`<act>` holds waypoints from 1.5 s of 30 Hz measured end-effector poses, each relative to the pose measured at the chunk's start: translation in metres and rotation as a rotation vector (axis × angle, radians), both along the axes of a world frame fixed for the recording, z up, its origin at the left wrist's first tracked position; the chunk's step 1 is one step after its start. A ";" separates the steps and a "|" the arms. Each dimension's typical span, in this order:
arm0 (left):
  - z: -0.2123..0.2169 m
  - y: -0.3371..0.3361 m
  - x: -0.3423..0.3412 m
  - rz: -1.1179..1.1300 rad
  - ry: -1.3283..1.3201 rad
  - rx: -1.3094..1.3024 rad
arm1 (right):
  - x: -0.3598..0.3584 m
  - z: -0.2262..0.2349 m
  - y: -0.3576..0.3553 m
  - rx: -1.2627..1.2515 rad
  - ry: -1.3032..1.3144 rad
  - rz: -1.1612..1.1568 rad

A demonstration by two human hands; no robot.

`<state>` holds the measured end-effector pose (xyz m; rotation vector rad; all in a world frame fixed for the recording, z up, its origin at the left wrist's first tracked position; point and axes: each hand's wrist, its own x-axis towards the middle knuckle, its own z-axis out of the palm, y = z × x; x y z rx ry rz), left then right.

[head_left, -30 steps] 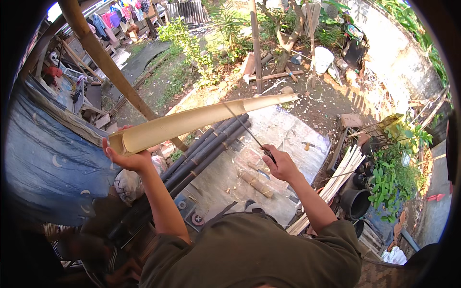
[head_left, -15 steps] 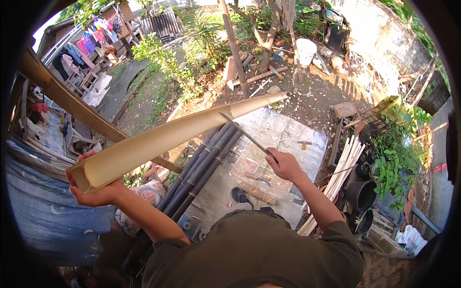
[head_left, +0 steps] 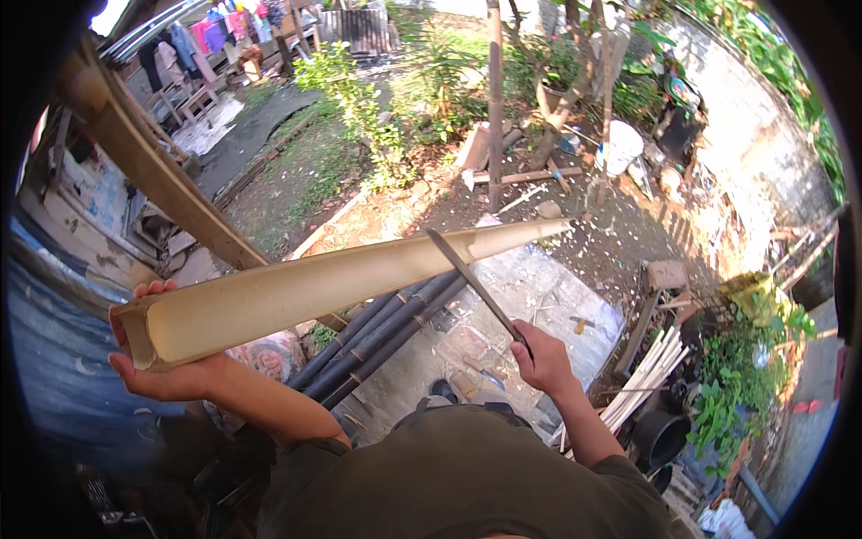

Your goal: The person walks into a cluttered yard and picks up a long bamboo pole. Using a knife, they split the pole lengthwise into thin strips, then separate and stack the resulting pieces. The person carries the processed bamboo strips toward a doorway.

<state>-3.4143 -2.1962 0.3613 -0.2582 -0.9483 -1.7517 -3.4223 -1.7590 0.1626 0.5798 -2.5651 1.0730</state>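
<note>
A long half-round piece of split bamboo stretches from the left toward the far middle, its pale hollow side facing me and its far end narrowing. My left hand is closed around its near end from below, with fingertips showing on the far side. My right hand grips a long narrow metal blade, whose handle is mostly hidden in the fist. The blade points up and to the left. Its tip overlaps the bamboo near a node; I cannot tell whether they touch.
Dark bamboo poles lie under the bamboo, beside a pale slab with a small tool on it. Thin pale strips lean at right near a black pot. A slanting wooden beam stands left.
My view has shifted, so the yard sits further right. The blade has tilted, and its tip has moved a little along the bamboo. Both hands keep their holds.
</note>
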 end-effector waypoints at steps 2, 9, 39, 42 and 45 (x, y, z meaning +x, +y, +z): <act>0.009 0.008 -0.008 -0.008 0.057 0.035 | -0.001 0.007 -0.005 0.070 0.049 0.238; -0.008 -0.003 -0.012 0.074 0.011 0.188 | -0.013 -0.128 0.086 0.030 -0.738 -0.406; -0.178 0.248 0.011 0.511 -0.261 -0.064 | -0.192 -0.166 0.126 -1.640 -1.675 -0.070; -0.235 0.352 -0.024 0.301 -0.434 -0.300 | -0.120 -0.081 0.105 -1.467 -1.755 0.122; -0.233 0.401 -0.054 0.219 -0.393 -0.300 | -0.083 -0.066 0.098 -1.199 -1.794 0.362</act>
